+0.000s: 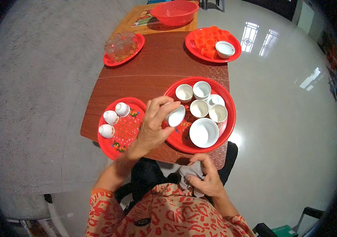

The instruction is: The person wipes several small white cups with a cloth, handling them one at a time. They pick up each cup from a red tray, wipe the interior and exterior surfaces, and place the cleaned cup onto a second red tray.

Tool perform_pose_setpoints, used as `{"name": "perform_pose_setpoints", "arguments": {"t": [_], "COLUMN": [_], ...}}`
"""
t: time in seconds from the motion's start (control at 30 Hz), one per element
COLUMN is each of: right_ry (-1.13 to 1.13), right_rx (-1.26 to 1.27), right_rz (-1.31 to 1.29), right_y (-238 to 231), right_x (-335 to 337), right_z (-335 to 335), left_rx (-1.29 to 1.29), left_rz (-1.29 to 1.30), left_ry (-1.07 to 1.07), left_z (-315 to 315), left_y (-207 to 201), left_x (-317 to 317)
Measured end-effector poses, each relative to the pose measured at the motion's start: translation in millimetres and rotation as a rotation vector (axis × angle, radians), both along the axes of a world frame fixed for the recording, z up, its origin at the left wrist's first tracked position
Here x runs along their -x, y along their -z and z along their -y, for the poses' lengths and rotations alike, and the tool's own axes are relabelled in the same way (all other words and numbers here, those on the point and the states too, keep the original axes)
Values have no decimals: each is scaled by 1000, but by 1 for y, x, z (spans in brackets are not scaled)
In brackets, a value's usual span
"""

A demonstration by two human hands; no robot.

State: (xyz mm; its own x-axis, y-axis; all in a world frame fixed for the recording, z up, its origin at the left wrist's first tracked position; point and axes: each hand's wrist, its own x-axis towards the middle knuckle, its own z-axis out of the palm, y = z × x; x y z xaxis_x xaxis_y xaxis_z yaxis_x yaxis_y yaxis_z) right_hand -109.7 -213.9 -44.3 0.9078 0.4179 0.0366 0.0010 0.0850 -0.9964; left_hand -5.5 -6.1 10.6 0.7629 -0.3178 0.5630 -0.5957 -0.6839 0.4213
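Between the thumb and fingers of my left hand (152,125) is a small white cup (176,116), tilted so its mouth faces right. It hangs over the left edge of the large round red tray (227,138). That tray holds several small white cups (199,108) and a larger white bowl (204,133). Close to my body, below the table edge, my right hand (208,178) grips a crumpled pale grey cloth (191,173). Left of my left wrist lies a smaller red tray (125,128) with a printed pattern; three white cups (111,117) stand upside down along its left side.
At the far left of the brown table (148,83), a red tray (140,39) bears several clear glasses (120,45). Far right, another red tray (190,49) carries orange cups (208,38) and a white bowl (225,49). Beyond stands a red basin (175,14).
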Motion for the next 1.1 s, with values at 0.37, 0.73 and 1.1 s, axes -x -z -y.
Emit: {"name": "perform_pose_setpoints", "arguments": {"t": [0.37, 0.73, 1.1], "right_ry": [345, 208, 234], "right_rx": [-14, 19, 303], "right_rz": [34, 51, 451], "right_y": [-40, -40, -54], "right_x": [-48, -42, -40], "right_z": [-17, -26, -27], "left_rx": [372, 302, 278], "left_rz": [-231, -369, -246], "left_ry": [43, 195, 74], "left_z": [24, 6, 9], "left_y": [15, -4, -3], "left_x": [52, 66, 77]}}
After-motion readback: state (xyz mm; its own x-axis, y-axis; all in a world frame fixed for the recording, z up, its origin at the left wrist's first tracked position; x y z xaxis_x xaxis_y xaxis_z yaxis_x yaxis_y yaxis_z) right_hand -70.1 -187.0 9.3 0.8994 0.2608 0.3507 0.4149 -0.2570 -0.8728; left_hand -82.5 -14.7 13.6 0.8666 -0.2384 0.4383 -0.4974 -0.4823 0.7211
